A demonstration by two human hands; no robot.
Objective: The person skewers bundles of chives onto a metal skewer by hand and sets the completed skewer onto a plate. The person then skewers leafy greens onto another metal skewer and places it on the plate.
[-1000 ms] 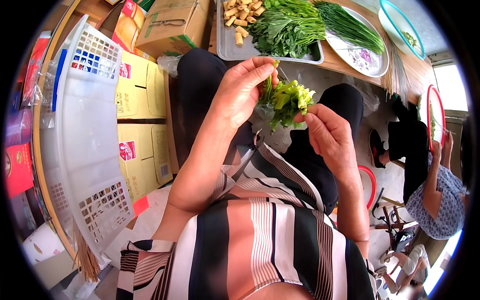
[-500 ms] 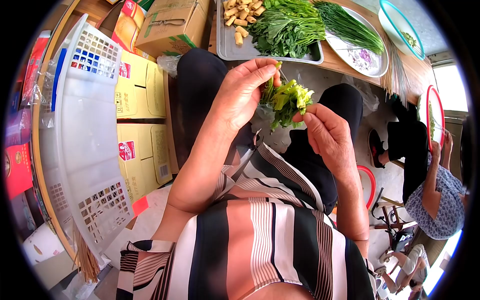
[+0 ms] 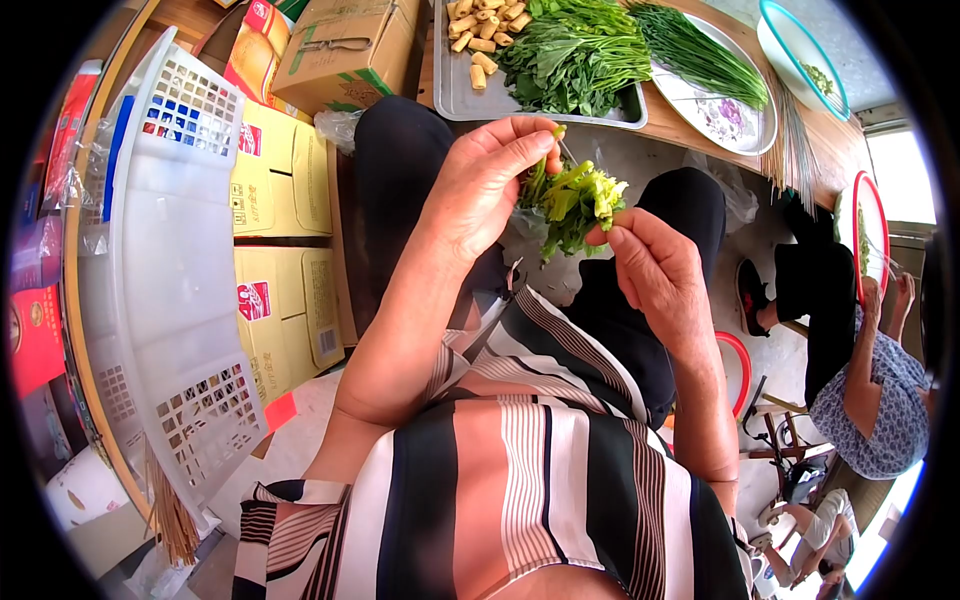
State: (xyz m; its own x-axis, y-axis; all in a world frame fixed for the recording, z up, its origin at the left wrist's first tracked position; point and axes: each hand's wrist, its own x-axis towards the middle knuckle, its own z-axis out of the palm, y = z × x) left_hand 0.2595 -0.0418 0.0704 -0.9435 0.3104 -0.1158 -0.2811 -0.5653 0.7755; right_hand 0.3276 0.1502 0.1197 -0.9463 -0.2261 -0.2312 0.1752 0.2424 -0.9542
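Between my hands, above my lap, is a small bunch of leafy greens (image 3: 572,208) with pale yellow-green stem ends turned to the right. My left hand (image 3: 490,180) is closed on its left side, thumb and forefinger pinched together at a green stem tip. A thin pale stick shows just beside those fingers, partly hidden; I cannot make out how far it runs into the greens. My right hand (image 3: 655,265) pinches the right edge of the bunch between thumb and fingers.
Ahead, a metal tray (image 3: 595,122) bears more greens and short brown rolls (image 3: 483,45). Chives (image 3: 700,55) lie on a flowered plate (image 3: 728,135), beside thin skewers (image 3: 795,145). A white plastic basket (image 3: 170,270) and yellow cartons (image 3: 285,310) stand left. Another person (image 3: 875,400) works at right.
My hands and the greens stay almost in the same place. At the far right, the other person's hands have shifted slightly by the red-rimmed basin.
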